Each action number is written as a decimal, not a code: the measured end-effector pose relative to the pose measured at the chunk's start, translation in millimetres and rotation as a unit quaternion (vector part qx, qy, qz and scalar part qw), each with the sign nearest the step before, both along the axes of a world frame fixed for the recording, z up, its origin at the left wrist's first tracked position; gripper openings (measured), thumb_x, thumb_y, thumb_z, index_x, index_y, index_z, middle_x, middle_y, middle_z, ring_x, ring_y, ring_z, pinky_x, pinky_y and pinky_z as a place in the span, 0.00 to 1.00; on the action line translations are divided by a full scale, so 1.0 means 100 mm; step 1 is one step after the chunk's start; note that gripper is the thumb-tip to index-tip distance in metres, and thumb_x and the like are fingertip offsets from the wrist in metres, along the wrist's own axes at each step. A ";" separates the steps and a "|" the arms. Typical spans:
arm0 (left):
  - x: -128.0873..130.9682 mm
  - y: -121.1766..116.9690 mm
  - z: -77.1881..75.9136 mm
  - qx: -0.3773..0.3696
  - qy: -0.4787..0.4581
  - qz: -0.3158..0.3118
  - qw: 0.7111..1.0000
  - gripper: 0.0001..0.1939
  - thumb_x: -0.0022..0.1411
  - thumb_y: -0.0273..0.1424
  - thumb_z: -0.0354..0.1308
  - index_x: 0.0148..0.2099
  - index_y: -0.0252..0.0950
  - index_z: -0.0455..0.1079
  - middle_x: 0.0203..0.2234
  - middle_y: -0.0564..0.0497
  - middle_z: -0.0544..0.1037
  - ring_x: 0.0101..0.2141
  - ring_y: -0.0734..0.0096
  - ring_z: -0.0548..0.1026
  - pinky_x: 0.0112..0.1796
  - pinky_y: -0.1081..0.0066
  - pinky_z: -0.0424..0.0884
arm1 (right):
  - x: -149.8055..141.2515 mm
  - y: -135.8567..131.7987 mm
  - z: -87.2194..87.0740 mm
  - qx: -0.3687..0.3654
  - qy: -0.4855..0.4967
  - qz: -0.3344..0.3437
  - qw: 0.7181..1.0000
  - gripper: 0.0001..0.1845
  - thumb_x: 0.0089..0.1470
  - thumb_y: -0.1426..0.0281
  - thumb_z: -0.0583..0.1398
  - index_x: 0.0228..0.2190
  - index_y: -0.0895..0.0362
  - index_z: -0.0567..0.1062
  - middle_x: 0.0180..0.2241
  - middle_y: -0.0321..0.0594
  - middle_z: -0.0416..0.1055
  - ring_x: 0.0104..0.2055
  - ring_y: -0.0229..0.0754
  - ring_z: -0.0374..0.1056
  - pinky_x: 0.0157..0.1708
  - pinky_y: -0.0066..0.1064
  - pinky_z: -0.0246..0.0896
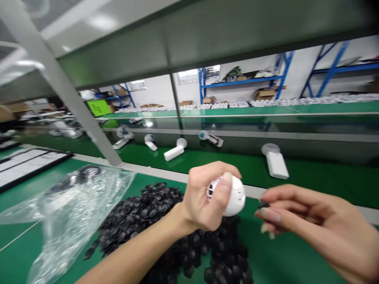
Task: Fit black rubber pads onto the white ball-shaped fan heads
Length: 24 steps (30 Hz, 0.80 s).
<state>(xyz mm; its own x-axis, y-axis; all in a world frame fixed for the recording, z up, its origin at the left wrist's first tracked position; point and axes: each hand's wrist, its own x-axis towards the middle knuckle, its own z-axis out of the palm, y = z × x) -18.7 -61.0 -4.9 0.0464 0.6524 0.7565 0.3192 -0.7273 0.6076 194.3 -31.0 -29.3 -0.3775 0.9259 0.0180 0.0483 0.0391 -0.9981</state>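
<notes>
My left hand is wrapped round a white rounded plastic housing, with the thumb pressed on its top and a slotted vent showing at its left side. To the right, apart from the housing, my right hand pinches a small black plastic piece between thumb and fingertips. Most of that piece is hidden by the fingers. Below and behind my left forearm spreads a large heap of small black plastic pieces on the green table.
A clear plastic bag lies left of the heap. Beyond the table edge, a dark green conveyor belt carries several white handheld devices. A slanted grey post stands at the left, and a wide shelf hangs overhead.
</notes>
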 end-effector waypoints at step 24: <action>0.08 -0.03 -0.10 0.176 0.183 0.001 0.967 0.10 0.69 0.31 0.50 0.40 0.35 0.72 0.26 0.46 0.77 0.25 0.63 0.76 0.27 0.64 0.70 | -0.20 -0.24 0.22 -0.180 0.141 0.117 0.966 0.26 0.34 0.65 0.83 0.21 0.58 0.73 0.22 0.33 0.72 0.26 0.35 0.68 0.30 0.23 0.67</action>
